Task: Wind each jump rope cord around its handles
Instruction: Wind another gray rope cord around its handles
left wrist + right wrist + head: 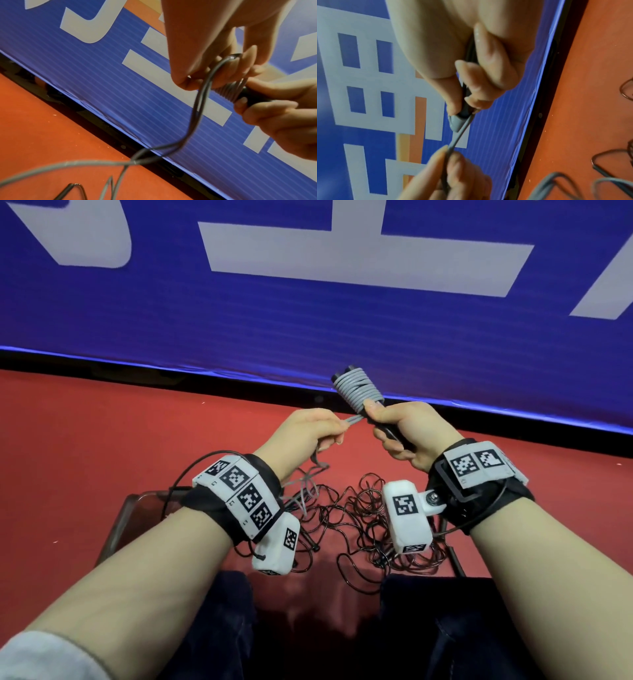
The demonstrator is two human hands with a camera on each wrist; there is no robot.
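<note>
Nearest the head camera, two bare forearms reach forward over dark trouser legs, each wrist strapped with a marker band and a small white camera block. Beyond them the right hand (400, 433) is wrapped around the black handles (390, 430), held up tilted away from the body, its thumb pressing the lowest turn of the grey coil (358, 392). Against it, the left hand (305, 433) pinches the grey cord (197, 108) between thumb and fingers just beside the handles; the strand looks doubled where it leaves the coil, and the rest droops to the red floor (102, 440).

To wind well, I judge that the left hand should keep the strand taut and lay each new turn snug against the last one, working down toward the right fist, while the right thumb traps the previous turn so nothing springs loose. Slack fed in short lengths would stop the trailing cord from kinking or catching the tangle (363, 522) below.

Counted: one grey rope in hand, with about eight turns already on; whether one handle or two sit in the fist I cannot tell. On the floor between the knees lies one heap of thin dark cord, still loose; how many ropes it holds is not clear. Behind stands one blue banner (308, 313) with white lettering.
</note>
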